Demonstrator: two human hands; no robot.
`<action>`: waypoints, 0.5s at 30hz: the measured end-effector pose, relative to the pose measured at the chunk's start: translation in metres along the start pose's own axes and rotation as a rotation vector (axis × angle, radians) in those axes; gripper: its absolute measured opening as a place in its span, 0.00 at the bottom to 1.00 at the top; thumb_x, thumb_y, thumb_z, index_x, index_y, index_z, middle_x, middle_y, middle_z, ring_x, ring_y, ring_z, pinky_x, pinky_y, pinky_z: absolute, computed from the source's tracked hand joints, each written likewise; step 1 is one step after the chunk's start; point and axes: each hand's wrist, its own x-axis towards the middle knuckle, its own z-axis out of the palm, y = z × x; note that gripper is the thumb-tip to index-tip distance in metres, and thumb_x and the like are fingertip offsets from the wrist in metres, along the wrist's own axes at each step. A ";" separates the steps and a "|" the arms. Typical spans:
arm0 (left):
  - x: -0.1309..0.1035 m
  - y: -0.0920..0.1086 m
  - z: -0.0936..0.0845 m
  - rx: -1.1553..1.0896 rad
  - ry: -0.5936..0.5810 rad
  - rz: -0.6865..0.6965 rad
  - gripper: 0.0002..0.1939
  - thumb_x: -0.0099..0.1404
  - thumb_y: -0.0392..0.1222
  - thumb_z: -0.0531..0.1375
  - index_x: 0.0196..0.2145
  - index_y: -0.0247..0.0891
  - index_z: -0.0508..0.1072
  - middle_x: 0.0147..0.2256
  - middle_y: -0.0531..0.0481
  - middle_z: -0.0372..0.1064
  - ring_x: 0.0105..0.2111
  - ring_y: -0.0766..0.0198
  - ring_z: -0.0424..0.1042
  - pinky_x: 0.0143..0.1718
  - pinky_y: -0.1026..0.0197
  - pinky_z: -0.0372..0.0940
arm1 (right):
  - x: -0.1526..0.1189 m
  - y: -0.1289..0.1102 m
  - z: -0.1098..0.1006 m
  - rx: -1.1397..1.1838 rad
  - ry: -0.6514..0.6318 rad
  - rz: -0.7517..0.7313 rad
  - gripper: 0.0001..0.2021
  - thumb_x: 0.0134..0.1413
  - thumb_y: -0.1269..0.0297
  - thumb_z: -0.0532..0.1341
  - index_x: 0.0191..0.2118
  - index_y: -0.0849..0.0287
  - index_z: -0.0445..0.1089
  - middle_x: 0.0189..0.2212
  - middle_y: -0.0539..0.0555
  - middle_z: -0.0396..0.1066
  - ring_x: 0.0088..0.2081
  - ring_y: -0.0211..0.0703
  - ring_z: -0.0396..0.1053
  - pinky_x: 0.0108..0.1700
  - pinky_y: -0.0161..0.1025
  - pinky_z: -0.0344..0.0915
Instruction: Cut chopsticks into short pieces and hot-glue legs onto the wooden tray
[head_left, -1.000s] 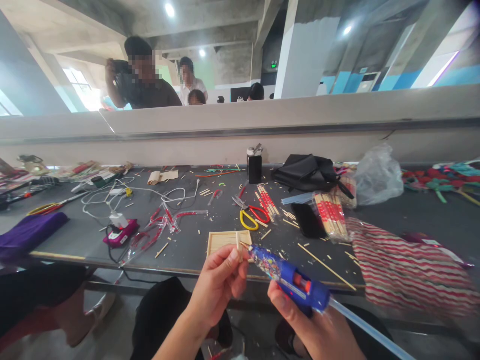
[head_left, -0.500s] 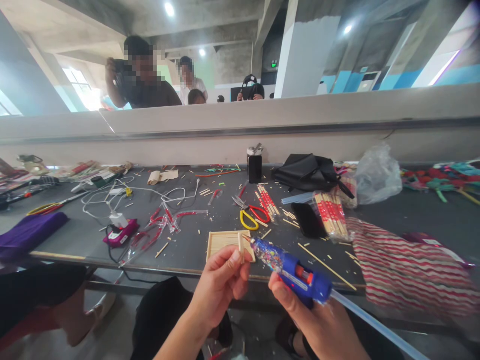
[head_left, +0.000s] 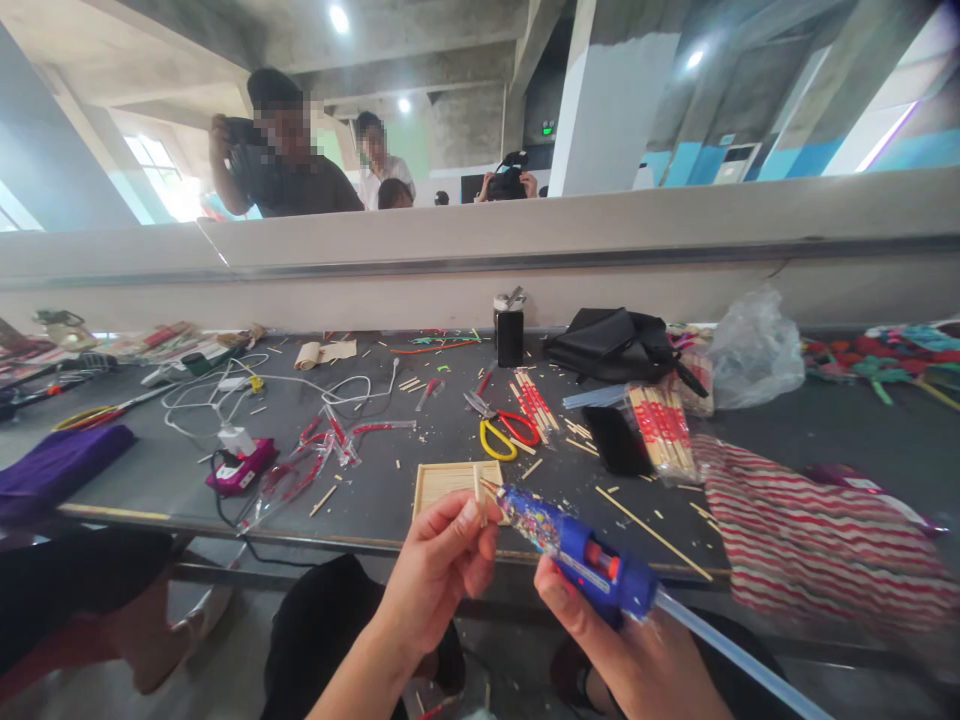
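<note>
Between thumb and fingers, my left hand (head_left: 442, 560) pinches a short pale wooden stick piece (head_left: 478, 484), held upright. My right hand (head_left: 615, 630) is wrapped round a blue glue gun (head_left: 589, 560) with a clear glue stick (head_left: 735, 650) coming out of its back. The gun's nozzle points left and is at the wooden piece; whether they touch I cannot tell. Behind my left hand, a shallow wooden tray (head_left: 421, 490) made of sticks lies at the table's front edge, partly hidden by my fingers.
Pliers with red and yellow handles (head_left: 499, 435) lie beyond the tray. Rightward are a black phone (head_left: 616, 440), bundled sticks (head_left: 661, 430) and striped cloth (head_left: 810, 540). Leftward are red-and-clear wrappers (head_left: 330, 440), a magenta power strip (head_left: 244, 468) and white cables. People stand behind the partition.
The glue gun and my right hand have shifted slightly left and down. The wooden piece in my left hand has moved slightly left.
</note>
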 end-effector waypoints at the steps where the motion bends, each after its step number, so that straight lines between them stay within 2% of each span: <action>1: 0.000 0.000 0.000 0.000 -0.001 -0.002 0.10 0.64 0.43 0.59 0.34 0.32 0.73 0.21 0.55 0.61 0.14 0.77 0.56 0.17 0.70 0.50 | -0.001 0.001 0.000 -0.011 0.000 0.007 0.20 0.49 0.41 0.60 0.33 0.53 0.76 0.33 0.53 0.76 0.36 0.48 0.74 0.41 0.38 0.71; 15: 0.000 0.001 -0.002 -0.003 0.002 -0.014 0.11 0.63 0.44 0.60 0.33 0.32 0.74 0.21 0.55 0.61 0.14 0.77 0.56 0.17 0.70 0.50 | -0.006 0.010 0.006 -0.066 0.044 0.021 0.24 0.46 0.37 0.60 0.36 0.53 0.77 0.36 0.55 0.77 0.40 0.52 0.74 0.44 0.41 0.71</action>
